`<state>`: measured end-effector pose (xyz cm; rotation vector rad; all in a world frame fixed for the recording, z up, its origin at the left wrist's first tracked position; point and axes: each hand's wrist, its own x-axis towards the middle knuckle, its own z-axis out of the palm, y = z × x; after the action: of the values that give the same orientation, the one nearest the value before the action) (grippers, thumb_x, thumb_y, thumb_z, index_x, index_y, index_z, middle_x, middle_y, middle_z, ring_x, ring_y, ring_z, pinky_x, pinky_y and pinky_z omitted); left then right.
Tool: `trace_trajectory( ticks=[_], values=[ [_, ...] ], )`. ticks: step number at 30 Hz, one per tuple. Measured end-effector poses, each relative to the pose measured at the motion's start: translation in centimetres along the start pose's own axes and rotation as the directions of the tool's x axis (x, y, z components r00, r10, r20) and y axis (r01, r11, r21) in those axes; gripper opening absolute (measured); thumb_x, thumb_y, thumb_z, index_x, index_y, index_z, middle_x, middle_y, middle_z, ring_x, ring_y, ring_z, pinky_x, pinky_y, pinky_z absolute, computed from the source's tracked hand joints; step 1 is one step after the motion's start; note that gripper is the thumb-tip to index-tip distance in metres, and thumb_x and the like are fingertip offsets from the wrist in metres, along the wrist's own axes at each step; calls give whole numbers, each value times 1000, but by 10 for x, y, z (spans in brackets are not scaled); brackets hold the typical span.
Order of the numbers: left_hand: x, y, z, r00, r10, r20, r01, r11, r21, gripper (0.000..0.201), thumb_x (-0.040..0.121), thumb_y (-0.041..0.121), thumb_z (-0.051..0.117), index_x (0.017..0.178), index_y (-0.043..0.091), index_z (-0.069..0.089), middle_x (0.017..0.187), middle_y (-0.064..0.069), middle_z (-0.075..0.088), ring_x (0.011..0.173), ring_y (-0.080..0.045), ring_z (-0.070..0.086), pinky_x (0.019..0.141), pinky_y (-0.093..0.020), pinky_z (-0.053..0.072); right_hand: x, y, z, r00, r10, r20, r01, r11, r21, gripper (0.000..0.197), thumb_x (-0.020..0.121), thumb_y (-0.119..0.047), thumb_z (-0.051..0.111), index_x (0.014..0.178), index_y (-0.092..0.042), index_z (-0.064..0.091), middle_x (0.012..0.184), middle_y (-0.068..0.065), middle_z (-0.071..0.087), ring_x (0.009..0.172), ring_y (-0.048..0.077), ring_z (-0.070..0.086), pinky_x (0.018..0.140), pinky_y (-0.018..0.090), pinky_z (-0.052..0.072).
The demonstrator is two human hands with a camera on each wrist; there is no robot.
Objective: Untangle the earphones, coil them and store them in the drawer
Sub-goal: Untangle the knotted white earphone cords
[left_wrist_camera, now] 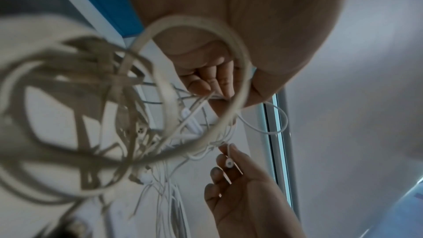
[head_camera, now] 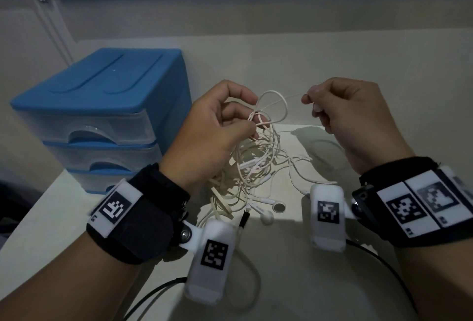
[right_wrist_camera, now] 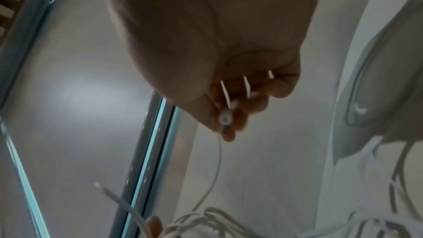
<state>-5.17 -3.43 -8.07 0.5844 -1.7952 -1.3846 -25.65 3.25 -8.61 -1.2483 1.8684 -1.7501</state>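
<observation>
A tangle of white earphone cables (head_camera: 256, 164) hangs between my hands and trails onto the white table (head_camera: 294, 282). My left hand (head_camera: 238, 118) pinches the top of the tangle, loops standing up above its fingers (left_wrist_camera: 219, 80). My right hand (head_camera: 314, 105) pinches one earbud (right_wrist_camera: 225, 118) with its thin cable running left to the tangle; the same earbud (left_wrist_camera: 228, 163) shows in the left wrist view. Two more earbuds (head_camera: 271, 211) lie on the table below. The blue drawer unit (head_camera: 102, 115) stands at the left, its clear drawers shut.
A flat beige cable (head_camera: 222, 203) is mixed into the tangle's lower left part. Black wires (head_camera: 378, 256) from the wrist cameras cross the near table. A wall and a window sill run behind the table.
</observation>
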Motion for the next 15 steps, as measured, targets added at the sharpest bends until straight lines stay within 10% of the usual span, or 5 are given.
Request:
trace_trajectory(
  ticks=[7,12,15],
  values=[
    [2,-2,-1,1000,-3,-29,2,1000,-29,26,88,-14,62,103,6,66,81,-6,73,76,-15,68,77,-25,57,-8,-12,2,978,-134,158,127,991,54,13,86,-7,72,87,-19,75,87,1,71,71,4,56,63,10,42],
    [2,-2,-1,1000,2,-22,-3,1000,-21,24,88,-11,65,103,8,66,79,-5,70,75,-15,68,76,-24,55,-18,-16,9,880,-214,425,206,976,65,9,82,-19,82,85,-12,76,84,8,74,76,30,63,73,41,52],
    [2,-4,-2,999,10,-40,-11,1000,-25,23,88,-8,68,106,5,66,80,-5,69,76,-14,68,76,-23,55,-16,-11,10,881,-215,421,208,976,62,11,81,-18,84,83,-11,75,85,10,74,74,29,59,73,40,49]
  ],
)
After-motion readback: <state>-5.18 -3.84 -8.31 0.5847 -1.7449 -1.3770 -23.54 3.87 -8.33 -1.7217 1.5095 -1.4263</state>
